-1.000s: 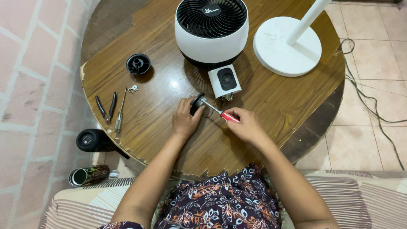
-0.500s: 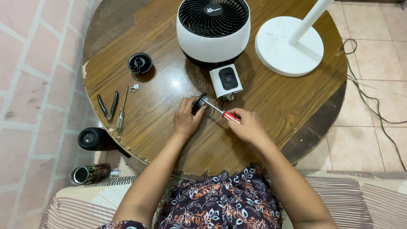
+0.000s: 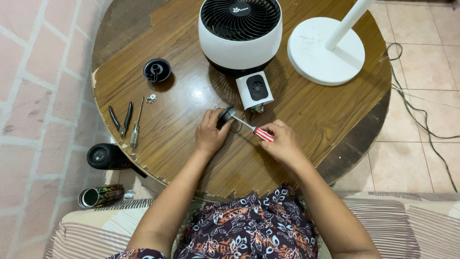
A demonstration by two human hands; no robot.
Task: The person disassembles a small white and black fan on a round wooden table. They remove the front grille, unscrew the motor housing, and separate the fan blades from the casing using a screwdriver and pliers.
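While the left hand [image 3: 211, 132] curls its fingers around a small black round part [image 3: 225, 115] on the wooden table [image 3: 306, 115], the right hand [image 3: 282, 141] pinches the red-and-white handle of a screwdriver [image 3: 251, 128]. The screwdriver's long axis runs from four o'clock to ten o'clock, tip at the black part, spanning the gap between both hands. At twelve o'clock stands a white box [image 3: 255, 89] and beyond it a white fan head [image 3: 239, 33].

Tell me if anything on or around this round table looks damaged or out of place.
Yes. The wooden table's veneer is chipped and peeling along its left and front edges, with a worn dark patch at the upper left. A can lies on its side on the floor beside the table.
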